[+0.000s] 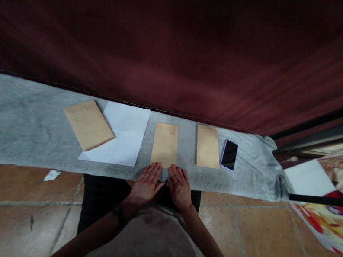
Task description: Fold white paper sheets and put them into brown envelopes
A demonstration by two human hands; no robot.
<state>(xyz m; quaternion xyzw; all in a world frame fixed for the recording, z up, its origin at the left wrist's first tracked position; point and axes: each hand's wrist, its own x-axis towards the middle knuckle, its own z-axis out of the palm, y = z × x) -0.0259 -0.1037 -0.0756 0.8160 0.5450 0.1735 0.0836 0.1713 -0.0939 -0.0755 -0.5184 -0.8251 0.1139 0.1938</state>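
A tan paper envelope (165,144) lies flat on the grey cloth in front of me, with small reddish print near its upper right corner. At its near edge, my left hand (146,182) rests with fingers stretched out, the tips on the lower left corner. My right hand (179,187) lies flat in the same way by the lower right corner. Neither hand grips anything. A stack of tan envelopes (89,125) sits at an angle on the left, partly over white paper sheets (127,136). More tan envelopes (208,147) lie to the right.
A phone (229,155) in a pale purple case lies right of the right-hand envelopes. The grey cloth (21,121) covers a narrow surface, backed by a dark red curtain (183,60). A black bar (327,200) and a colourful printed box (336,226) are at far right.
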